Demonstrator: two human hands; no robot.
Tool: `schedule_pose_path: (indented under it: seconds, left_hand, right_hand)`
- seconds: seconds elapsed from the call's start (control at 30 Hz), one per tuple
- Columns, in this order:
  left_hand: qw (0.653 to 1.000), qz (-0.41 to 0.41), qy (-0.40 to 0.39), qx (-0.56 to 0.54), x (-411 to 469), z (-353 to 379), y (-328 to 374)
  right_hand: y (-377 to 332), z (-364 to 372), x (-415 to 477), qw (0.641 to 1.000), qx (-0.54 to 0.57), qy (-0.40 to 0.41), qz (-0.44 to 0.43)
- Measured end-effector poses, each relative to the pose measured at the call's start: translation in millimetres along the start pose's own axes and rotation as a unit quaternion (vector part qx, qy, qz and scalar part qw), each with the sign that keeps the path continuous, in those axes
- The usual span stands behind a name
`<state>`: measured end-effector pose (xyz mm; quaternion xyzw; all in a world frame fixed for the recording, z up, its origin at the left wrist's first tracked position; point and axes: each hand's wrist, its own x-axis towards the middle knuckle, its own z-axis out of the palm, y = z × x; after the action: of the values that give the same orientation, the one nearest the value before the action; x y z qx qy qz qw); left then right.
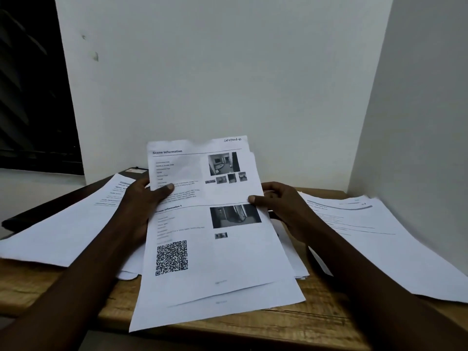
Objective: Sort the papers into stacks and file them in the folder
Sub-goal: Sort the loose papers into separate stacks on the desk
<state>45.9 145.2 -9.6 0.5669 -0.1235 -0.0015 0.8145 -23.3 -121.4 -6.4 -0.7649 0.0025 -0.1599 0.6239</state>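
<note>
The sheets (215, 252) I hold are fanned out of line, and the lowest ones hang past the near edge of the worktop (253, 323). If either pinch slackens, I judge they could slide off toward me. They could also slip down onto the loose papers lying beneath and mix with them. Misreading the handwritten note at the far right corner of the top sheet (187, 168) would send it to the wrong stack.

My left grip (149, 196) is clenched on the bundle's left edge, thumb flat across the top sheet's print, fingers hidden behind. My right grip (276, 201) pinches the right edge, thumb on the front, the rest behind.

The left stack (76, 224) lies partly on a dark folder (50, 209) at the far left. The right stack (379, 236) lies close to the wall.
</note>
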Motion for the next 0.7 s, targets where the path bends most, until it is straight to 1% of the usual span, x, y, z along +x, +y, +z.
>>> schedule_pose_path:
  seconds: [0.23, 0.37, 0.5, 0.57, 0.6, 0.63, 0.7]
  left_hand:
    - [0.999, -0.013, -0.026, -0.039, -1, -1, 0]
    - [0.996, -0.038, -0.072, -0.032, 0, 0, -3]
    - [0.995, -0.061, -0.083, -0.008, -1, 2, -4]
    - [0.997, -0.056, -0.061, 0.009, -1, 2, -4]
    - [0.998, -0.051, -0.040, 0.016, 0, 2, -4]
    - [0.999, -0.044, -0.020, 0.017, 2, 1, -5]
    - [0.999, -0.034, 0.027, 0.002, 6, -3, -3]
  right_hand:
    - [2, -9, 5, 0.996, 0.013, 0.087, -0.004]
    - [2, -15, 7, 0.994, 0.035, 0.107, 0.007]
    - [3, -16, 9, 0.993, 0.046, 0.111, -0.004]
    - [3, -15, 10, 0.993, 0.026, 0.116, -0.006]
    - [4, -16, 11, 0.991, 0.012, 0.131, -0.009]
    - [5, -18, 13, 0.988, 0.003, 0.156, -0.011]
    - [9, -30, 17, 0.973, 0.005, 0.231, -0.007]
